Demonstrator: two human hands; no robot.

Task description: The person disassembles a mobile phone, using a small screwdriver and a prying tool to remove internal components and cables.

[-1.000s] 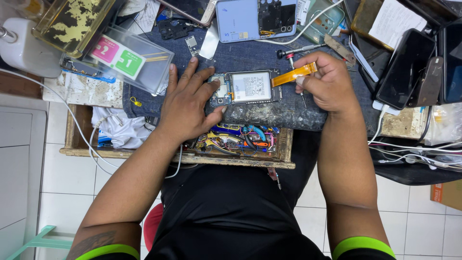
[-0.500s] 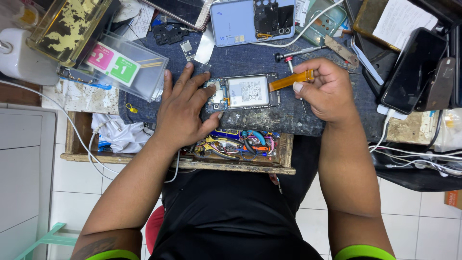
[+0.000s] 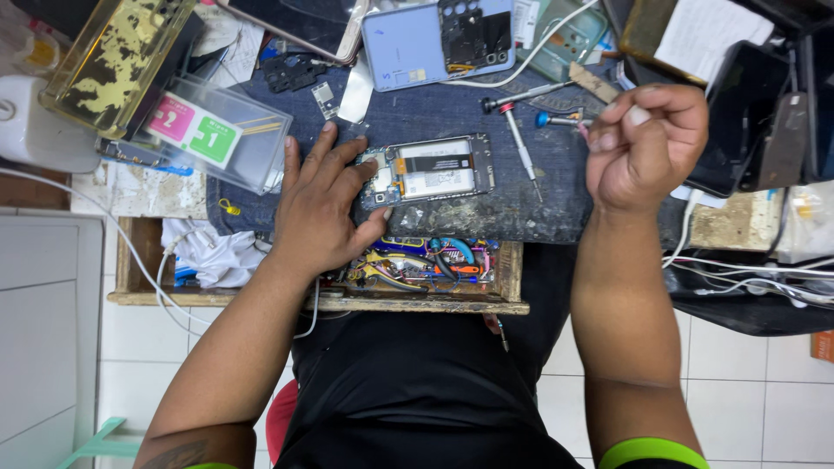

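Observation:
An opened phone (image 3: 439, 169) with its back off lies on the dark blue mat (image 3: 452, 113), its battery and boards exposed. My left hand (image 3: 326, 208) rests on the phone's left end, fingers spread over it and thumb against its lower edge. My right hand (image 3: 647, 143) is raised to the right of the phone with its fingers curled closed. A blue-tipped screwdriver (image 3: 556, 119) lies just left of those fingers; I cannot tell whether they hold it or anything else. A red-ringed screwdriver (image 3: 519, 143) lies between the phone and that hand.
A light blue phone back cover (image 3: 408, 43) lies behind the mat. A clear plastic box (image 3: 208, 130) with pink and green stickers stands at the left. A wooden drawer (image 3: 434, 304) of coloured wires is open below the mat. Dark phones (image 3: 738, 113) and cables crowd the right.
The orange strip that my right hand held at the phone's right end is out of sight. That hand has lifted up and to the right, away from the phone. The left hand stays.

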